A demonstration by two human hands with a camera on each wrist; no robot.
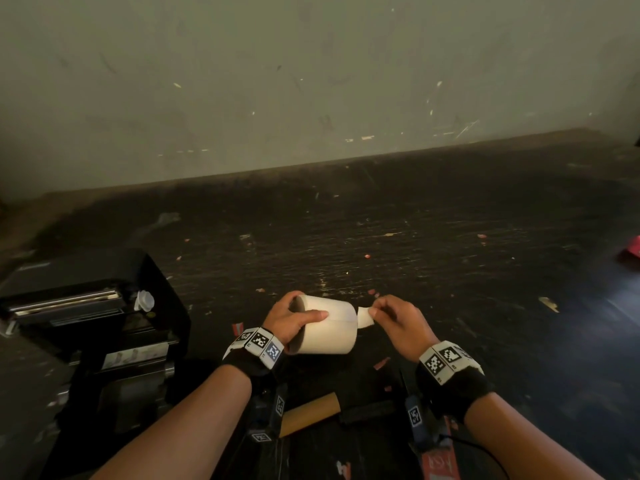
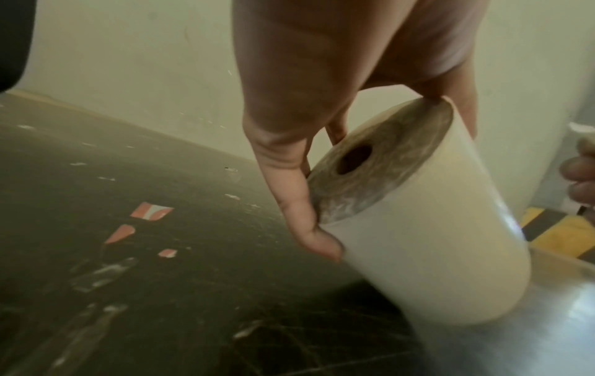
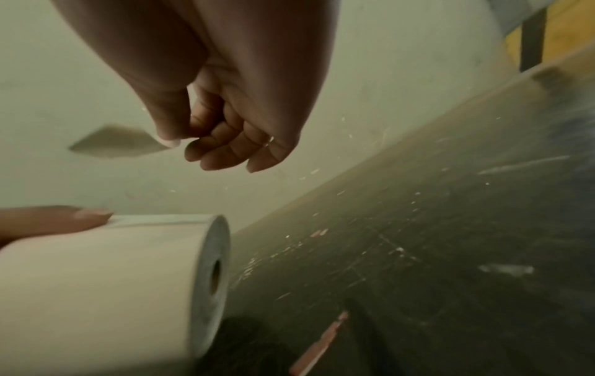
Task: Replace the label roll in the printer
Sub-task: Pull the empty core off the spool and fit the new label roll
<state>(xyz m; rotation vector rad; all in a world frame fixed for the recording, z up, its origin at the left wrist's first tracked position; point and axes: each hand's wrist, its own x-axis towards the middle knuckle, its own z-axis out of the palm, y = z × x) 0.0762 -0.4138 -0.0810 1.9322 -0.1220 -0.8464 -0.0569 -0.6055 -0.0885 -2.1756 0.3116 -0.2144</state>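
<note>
My left hand (image 1: 291, 318) grips a full white label roll (image 1: 329, 332) by its left end, thumb across the top, holding it sideways above the dark table. The left wrist view shows the roll (image 2: 428, 254) with its core hole facing the camera and my fingers (image 2: 299, 216) curled over its end. My right hand (image 1: 384, 315) pinches a small loose piece of label (image 1: 364, 317) just off the roll's right end. In the right wrist view this piece (image 3: 116, 142) hangs from my thumb and forefinger above the roll (image 3: 106, 292). The black printer (image 1: 93, 323) stands open at the left.
An empty brown cardboard core (image 1: 310, 417) lies on the table between my forearms. Red and white paper scraps (image 2: 149, 211) litter the scratched dark table (image 1: 415, 244). A pale wall (image 1: 311, 81) closes the far edge. A red object (image 1: 632, 252) sits at the right edge.
</note>
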